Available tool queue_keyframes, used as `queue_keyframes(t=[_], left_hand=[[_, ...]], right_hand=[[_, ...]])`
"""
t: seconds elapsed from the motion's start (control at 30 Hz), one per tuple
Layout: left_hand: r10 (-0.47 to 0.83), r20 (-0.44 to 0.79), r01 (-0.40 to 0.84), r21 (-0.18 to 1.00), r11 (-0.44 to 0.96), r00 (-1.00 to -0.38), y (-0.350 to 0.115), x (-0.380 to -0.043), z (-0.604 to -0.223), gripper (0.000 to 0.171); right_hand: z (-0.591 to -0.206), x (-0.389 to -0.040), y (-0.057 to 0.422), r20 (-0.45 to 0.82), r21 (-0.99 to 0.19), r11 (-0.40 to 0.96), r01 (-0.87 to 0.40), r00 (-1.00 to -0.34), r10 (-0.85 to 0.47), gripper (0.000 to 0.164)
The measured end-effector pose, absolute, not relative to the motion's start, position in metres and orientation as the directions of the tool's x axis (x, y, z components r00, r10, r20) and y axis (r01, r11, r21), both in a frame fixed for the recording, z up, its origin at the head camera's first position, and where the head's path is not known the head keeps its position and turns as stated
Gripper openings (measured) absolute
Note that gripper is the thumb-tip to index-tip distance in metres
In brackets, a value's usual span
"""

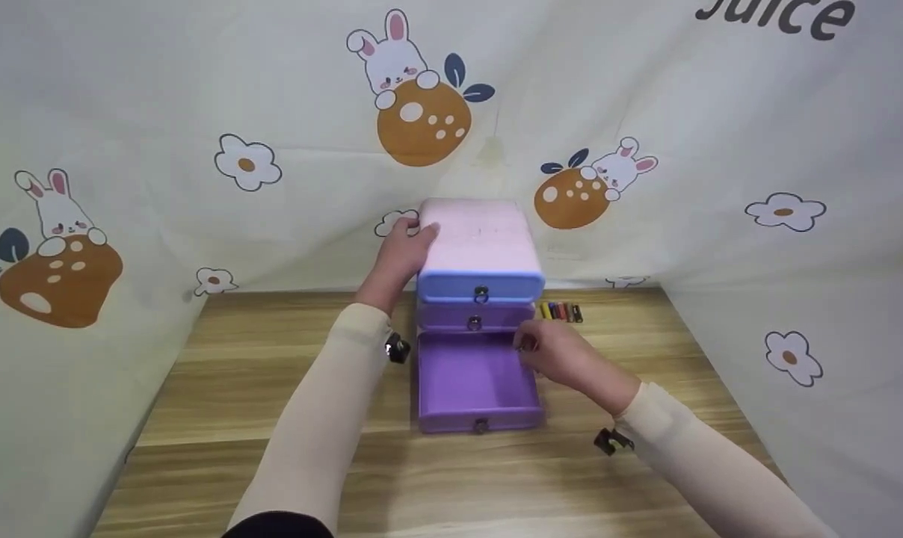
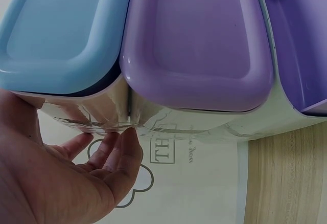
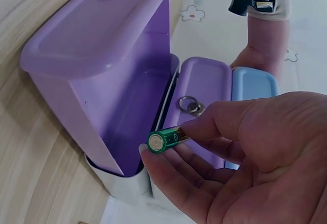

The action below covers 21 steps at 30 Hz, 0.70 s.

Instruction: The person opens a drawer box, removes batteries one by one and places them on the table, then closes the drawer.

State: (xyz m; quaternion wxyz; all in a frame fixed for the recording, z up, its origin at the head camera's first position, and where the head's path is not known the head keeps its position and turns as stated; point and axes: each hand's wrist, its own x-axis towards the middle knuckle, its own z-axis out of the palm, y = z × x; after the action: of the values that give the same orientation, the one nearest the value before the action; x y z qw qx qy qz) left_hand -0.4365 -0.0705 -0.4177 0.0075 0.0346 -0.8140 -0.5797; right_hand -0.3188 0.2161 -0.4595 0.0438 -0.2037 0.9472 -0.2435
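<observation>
My right hand [image 1: 564,355] pinches a green and gold battery [image 3: 166,138] between thumb and fingers, its flat end outward. It is over the right side of the pulled-out purple bottom drawer [image 1: 478,370]. The drawer's visible floor is bare. My left hand [image 1: 405,254] rests against the left side of the small drawer cabinet [image 1: 481,235], thumb over its pink top edge and loosely bent fingers [image 2: 130,155] at its side. The blue top drawer [image 1: 451,288] and purple middle drawer [image 1: 440,317] are pushed in; each front bears a ring pull.
A row of several batteries [image 1: 561,311] in different colours lies on the wooden table [image 1: 272,403], right of the cabinet. Behind the cabinet hangs a white cloth [image 1: 309,90] printed with rabbits and flowers, which also closes in both sides.
</observation>
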Motion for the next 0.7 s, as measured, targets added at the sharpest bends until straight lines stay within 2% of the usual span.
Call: queue_keyframes(t=[0.37, 0.7], left_hand=[[-0.064, -0.026, -0.046, 0.938, 0.344, -0.998, -0.071, -0.440, -0.422, 0.071], [-0.059, -0.013, -0.032, 0.943, 0.332, -0.998, -0.072, -0.439, -0.420, 0.070]], right_hand=[[-0.455, -0.321, 0.225, 0.051, -0.478, 0.778, -0.407, -0.897, -0.438, 0.011], [-0.451, -0.325, 0.232, 0.030, -0.483, 0.785, -0.388, -0.903, -0.428, 0.019]])
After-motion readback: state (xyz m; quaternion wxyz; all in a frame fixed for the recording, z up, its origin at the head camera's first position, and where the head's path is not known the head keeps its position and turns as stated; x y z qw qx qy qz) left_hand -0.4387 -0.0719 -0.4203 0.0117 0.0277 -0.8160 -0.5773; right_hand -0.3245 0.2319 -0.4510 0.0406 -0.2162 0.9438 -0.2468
